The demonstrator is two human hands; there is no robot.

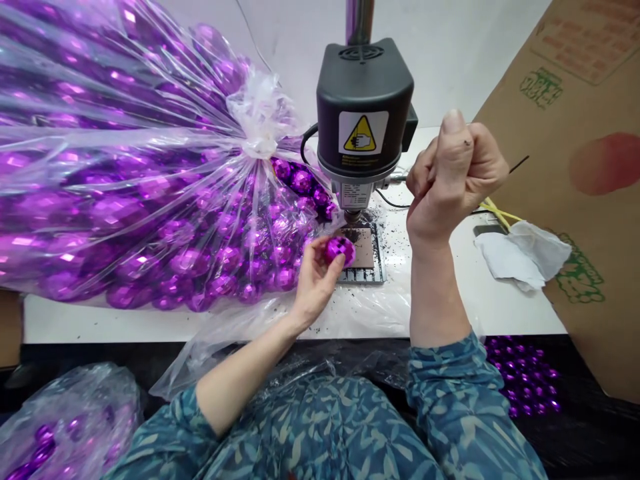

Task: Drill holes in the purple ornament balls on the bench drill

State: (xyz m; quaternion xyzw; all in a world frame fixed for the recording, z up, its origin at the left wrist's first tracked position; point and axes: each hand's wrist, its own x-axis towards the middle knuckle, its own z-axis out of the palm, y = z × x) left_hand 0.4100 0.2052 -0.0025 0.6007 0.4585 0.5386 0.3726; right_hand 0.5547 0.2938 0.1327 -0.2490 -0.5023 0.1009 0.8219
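Between thumb and fingers, my left hand (318, 277) pinches a shiny purple faceted ball (341, 251) just in front of the bench drill press (365, 107). The ball is beside the press base plate (377, 275), below the chuck (353, 215). My right hand (453, 177) is raised to the right of the press, wrapped in a fist around its lever. A short metal part of the lever (397, 179) shows between machine and fist; the grip itself is hidden by my fingers. Dark shavings (367, 220) lie around the base.
A big clear bag of purple balls (150, 200), gathered at its neck, fills the left. Another bag (75, 420) sits lower left. Cardboard (560, 167) stands right, near white scraps (523, 257) and yellow strips (500, 212). Small purple balls (525, 380) lie below the white table (125, 323).
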